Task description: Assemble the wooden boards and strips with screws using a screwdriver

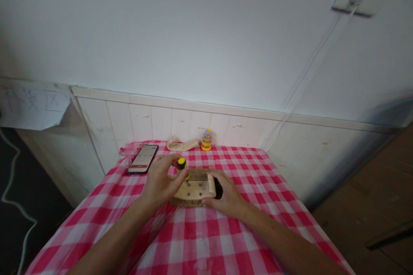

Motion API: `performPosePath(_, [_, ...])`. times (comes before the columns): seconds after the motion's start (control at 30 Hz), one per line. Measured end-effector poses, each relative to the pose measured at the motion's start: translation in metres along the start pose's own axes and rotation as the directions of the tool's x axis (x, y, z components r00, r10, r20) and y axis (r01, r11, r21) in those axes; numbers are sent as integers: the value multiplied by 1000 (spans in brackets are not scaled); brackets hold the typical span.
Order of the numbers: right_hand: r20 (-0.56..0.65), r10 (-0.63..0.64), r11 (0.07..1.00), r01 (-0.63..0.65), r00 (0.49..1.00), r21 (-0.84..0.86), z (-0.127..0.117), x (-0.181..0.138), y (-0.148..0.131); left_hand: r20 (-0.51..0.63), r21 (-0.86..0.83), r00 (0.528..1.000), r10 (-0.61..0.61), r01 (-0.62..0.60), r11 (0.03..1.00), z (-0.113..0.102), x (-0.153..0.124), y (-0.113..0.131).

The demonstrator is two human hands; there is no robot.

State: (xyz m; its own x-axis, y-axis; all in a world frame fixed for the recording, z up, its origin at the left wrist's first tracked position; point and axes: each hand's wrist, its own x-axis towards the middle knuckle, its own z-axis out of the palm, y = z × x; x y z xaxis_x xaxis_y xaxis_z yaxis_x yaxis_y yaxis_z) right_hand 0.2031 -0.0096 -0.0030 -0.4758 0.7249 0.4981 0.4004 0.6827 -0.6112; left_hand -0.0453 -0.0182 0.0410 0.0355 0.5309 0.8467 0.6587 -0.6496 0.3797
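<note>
A cloth in pinkish-red and white checks. The screwdriver is yellow and black; the wooden piece, pale tan with dark grey dots. The case shows yellow. The phone has black edges and a red bar on its pale screen. The wall is plain bluish white, the panelling creamy white with upright stripes.

Red-and-white checked cloth covers the tabletop. The left hand holds a yellow-and-black screwdriver over a pale wooden piece bearing four screws; the right hand grips the piece's right end. Farther back: a phone, a second, curved wooden piece and a yellow container beside it, near the panelled wall.
</note>
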Motion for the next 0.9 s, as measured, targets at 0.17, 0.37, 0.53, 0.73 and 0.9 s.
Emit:
performPosePath(0.17, [-10,13,999,-14,1000,-30,2,-1,4,10,56,1000,-21,21,998,1,0,-2])
performPosePath(0.37, [-11,2,999,-3,1000,-43,2,0,4,24,20,999,-43,42,999,3,-1,-1])
performPosePath(0.53, [-9,0,1000,0,1000,-15,1,0,3,55,-22,998,-33,34,999,2,-1,-3])
performPosePath(0.73, [-24,-4,1000,3,1000,-21,2,0,4,116,-9,993,3,-2,1000,0,0,-5])
performPosePath(0.9, [-25,-12,1000,12,1000,4,1,0,1,133,-8,990,47,-47,999,-2,1,-5])
